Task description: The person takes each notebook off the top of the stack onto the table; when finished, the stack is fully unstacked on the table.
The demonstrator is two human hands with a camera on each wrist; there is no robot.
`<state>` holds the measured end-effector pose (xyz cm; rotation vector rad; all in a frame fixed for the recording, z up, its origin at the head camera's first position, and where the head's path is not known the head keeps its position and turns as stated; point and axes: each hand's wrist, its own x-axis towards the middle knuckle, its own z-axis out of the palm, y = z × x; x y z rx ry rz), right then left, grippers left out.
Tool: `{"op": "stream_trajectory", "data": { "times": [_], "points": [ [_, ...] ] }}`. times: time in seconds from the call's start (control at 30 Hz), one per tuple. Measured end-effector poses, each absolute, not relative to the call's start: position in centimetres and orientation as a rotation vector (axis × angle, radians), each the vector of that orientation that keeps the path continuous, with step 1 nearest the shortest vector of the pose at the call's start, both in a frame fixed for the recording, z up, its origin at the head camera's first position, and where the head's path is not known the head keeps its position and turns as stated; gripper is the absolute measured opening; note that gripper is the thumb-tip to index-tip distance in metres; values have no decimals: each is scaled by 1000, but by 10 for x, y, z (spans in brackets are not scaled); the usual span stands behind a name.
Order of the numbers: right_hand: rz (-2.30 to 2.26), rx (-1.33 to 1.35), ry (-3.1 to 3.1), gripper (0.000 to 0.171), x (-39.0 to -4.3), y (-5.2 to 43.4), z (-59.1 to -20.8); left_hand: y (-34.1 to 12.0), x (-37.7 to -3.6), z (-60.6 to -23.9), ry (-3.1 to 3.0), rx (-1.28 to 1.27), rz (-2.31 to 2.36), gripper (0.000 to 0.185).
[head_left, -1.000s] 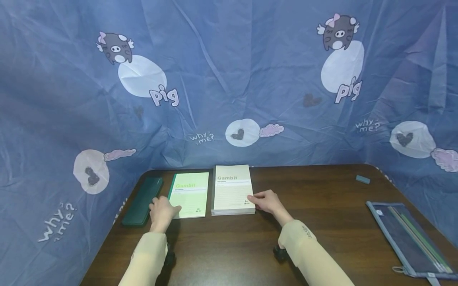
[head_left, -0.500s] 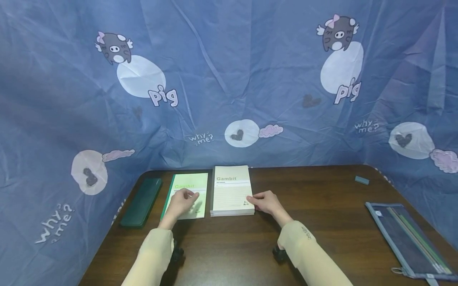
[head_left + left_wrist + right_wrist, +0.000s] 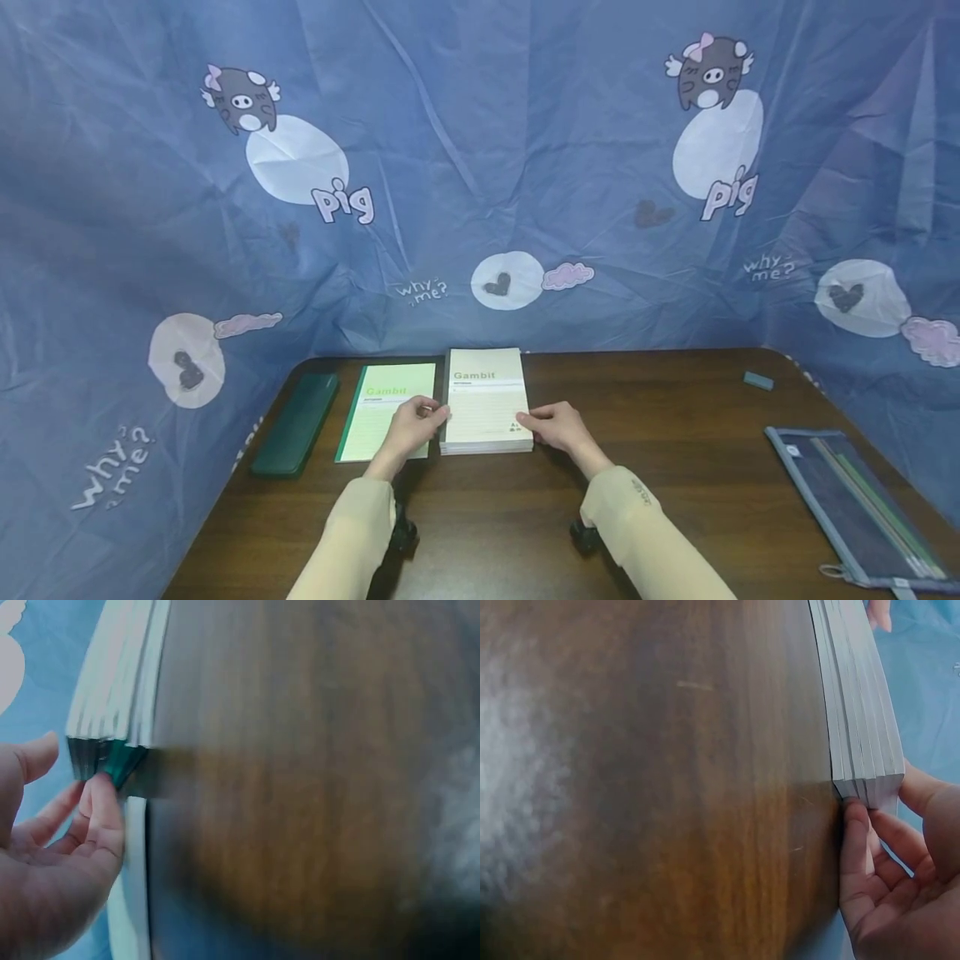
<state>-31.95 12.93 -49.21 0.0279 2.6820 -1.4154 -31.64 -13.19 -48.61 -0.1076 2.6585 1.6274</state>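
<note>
Pencil pouch (image 3: pixel 862 500) cut off by frame edge.

Table (image 3: pixel 675 467): notebook stack (image 3: pixel 485 400) at back centre; single notebook (image 3: pixel 382 400) just left of it; case (image 3: pixel 296 423) further left at the edge. Left hand (image 3: pixel 411 429) at the stack's left side, right hand (image 3: pixel 558 427) at its right. Eraser (image 3: pixel 758 381) back right; pouch (image 3: pixel 855 500) front right.
</note>
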Motion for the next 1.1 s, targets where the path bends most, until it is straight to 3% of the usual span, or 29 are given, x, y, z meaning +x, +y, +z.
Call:
{"op": "stream_trajectory", "data": {
  "times": [0.43,0.7,1.1],
  "points": [
    [-1607,133,2651,42,-326,120,-494,-133,-317,-495,2569,-236,1668,49],
    [-1473,161,2853,49,-325,114,-495,-133,-314,-498,2539,-264,1682,52],
    [-1461,234,2839,43,-332,115,-493,-133,-315,-498,2545,-250,1690,47]
  ]
}}
